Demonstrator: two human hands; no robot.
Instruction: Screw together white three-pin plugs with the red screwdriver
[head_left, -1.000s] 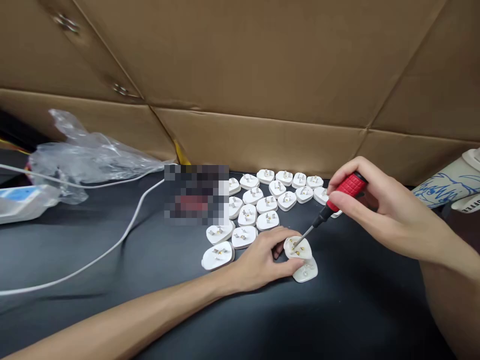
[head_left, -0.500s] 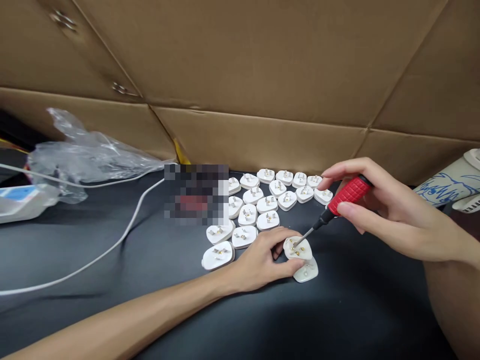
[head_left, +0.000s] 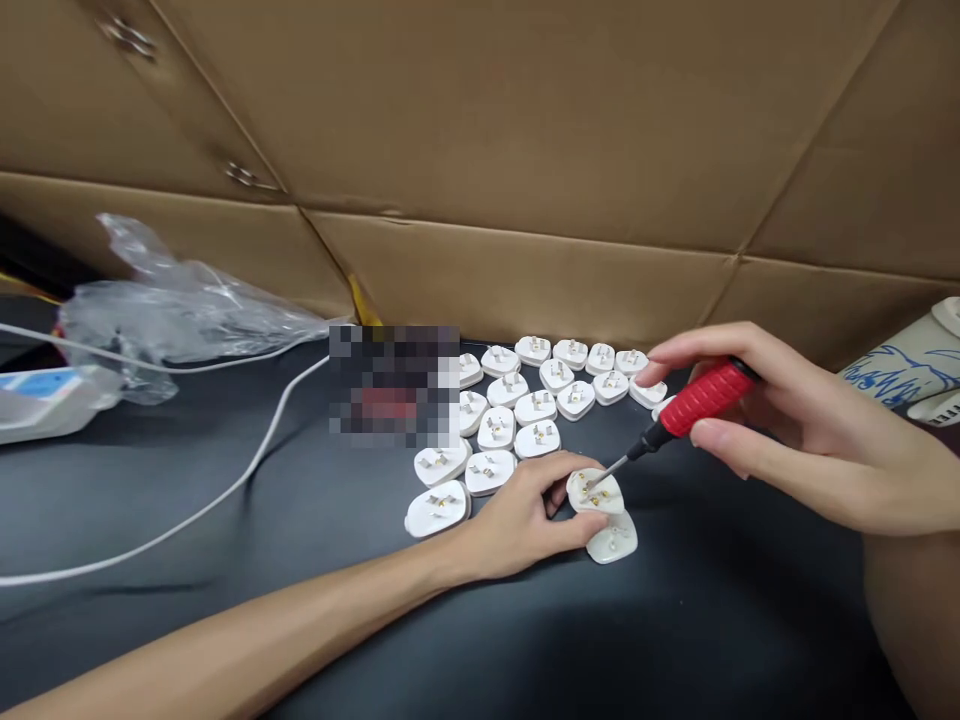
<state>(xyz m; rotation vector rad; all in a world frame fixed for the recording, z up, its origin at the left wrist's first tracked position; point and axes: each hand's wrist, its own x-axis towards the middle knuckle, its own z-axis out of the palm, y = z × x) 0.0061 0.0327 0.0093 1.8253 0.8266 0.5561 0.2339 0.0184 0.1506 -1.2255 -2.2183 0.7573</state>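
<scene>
My left hand rests on the dark table, thumb and fingers pinching a white plug body with brass parts inside. Below it, partly overlapped, lies a flat white plug piece. In my right hand is a screwdriver with a red and black handle, held from above between thumb and fingers. It slants down to the left, its tip at the brass parts of the plug body. Several white plugs lie in rows beyond my left hand, metal pins facing up.
Brown cardboard-like panels rise along the table's back. At left are a clear plastic bag, a white cable and a white power strip. A patterned cup lies tilted at right. One patch beside the plugs is pixelated.
My right hand and the screwdriver's handle have shifted slightly right, and the thumb and fingers look looser around it. The tip stays at the plug body. My left hand is nearly still.
</scene>
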